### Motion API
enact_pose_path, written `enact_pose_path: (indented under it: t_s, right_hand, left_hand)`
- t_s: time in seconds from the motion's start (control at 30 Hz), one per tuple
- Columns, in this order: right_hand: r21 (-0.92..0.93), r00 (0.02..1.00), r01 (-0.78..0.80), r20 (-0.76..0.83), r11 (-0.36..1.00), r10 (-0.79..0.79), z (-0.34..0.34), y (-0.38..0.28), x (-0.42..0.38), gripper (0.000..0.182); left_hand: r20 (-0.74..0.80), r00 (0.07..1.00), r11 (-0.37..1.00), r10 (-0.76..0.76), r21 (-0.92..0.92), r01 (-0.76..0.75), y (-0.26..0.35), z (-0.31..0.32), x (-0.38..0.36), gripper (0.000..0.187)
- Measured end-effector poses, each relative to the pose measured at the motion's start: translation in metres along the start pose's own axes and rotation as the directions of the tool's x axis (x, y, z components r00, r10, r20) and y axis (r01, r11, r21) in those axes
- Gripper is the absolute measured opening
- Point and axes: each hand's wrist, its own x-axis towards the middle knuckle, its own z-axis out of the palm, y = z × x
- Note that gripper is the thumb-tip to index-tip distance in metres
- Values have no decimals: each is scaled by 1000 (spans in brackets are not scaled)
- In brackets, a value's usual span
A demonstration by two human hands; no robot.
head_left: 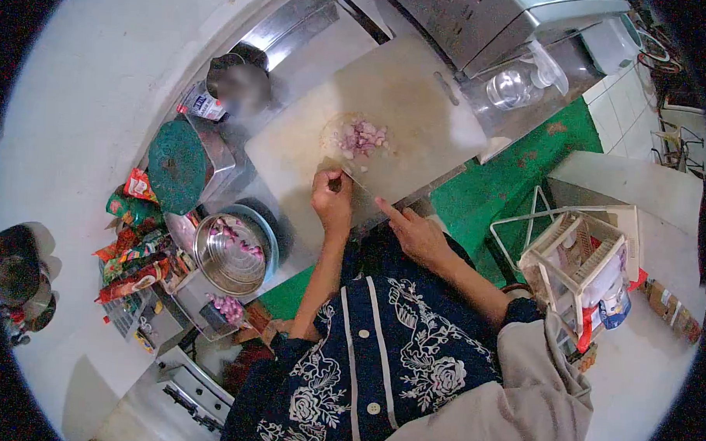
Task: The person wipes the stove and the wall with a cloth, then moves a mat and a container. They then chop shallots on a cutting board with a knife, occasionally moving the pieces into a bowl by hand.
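Chopped purple-and-white shallots (360, 137) lie in a small heap on the pale cutting board (294, 129). At the board's near edge, my left hand (332, 200) is closed around what looks like a knife handle. The blade of this knife (361, 199) seems to stretch from it toward my right hand, though its outline is faint against the board. My right hand (416, 232) has its index finger stretched out, the tip at or close to the blade's far end. Its other fingers are loosely bent and hold nothing visible.
On the left, a steel bowl (231, 255) contains purple-pink pieces, with whole shallots (227, 308) below it. Food packets (134, 267) and a green round lid (176, 166) are nearby. A glass jug (515, 88) stands right of the board; a plastic rack (577, 255) is farther right.
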Motion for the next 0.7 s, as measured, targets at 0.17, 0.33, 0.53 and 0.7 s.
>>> enact_pose_path:
  t_s: [0.17,0.33,0.53,0.7]
  right_hand:
    - [-74,999,15,-46,997,-19,12,4,10,60]
    - [-118,997,16,-72,993,-24,17,1,26,63]
    - [-92,1000,9,-10,996,-10,13,16,5,60]
    - [19,999,6,-50,1000,-5,7,13,-5,55]
  left_hand:
    - [-9,998,997,68,28,-68,-10,3,1,12]
    - [-2,997,997,73,27,-73,3,-2,0,12]
    - [-26,991,991,133,7,-132,-7,3,1,10]
    - [-25,996,997,80,16,-80,1,1,0,10]
